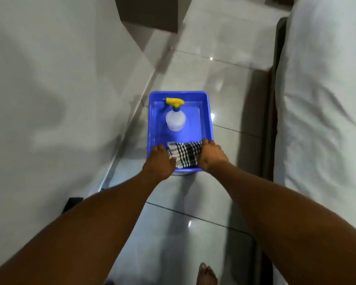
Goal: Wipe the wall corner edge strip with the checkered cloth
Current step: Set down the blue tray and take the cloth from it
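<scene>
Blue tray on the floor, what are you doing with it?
A person's left hand and right hand grip the near end of the blue tray above the tiled floor. A checkered cloth lies between the hands, and a spray bottle stands inside. No wiping has started yet.

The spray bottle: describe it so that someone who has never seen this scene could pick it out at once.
On the glossy tiled floor, between the wall on the left and the bed on the right, sits a blue plastic tray. The spray bottle stands upright in its far half, beyond the checkered cloth. It alone is translucent white with a yellow trigger head.
</scene>
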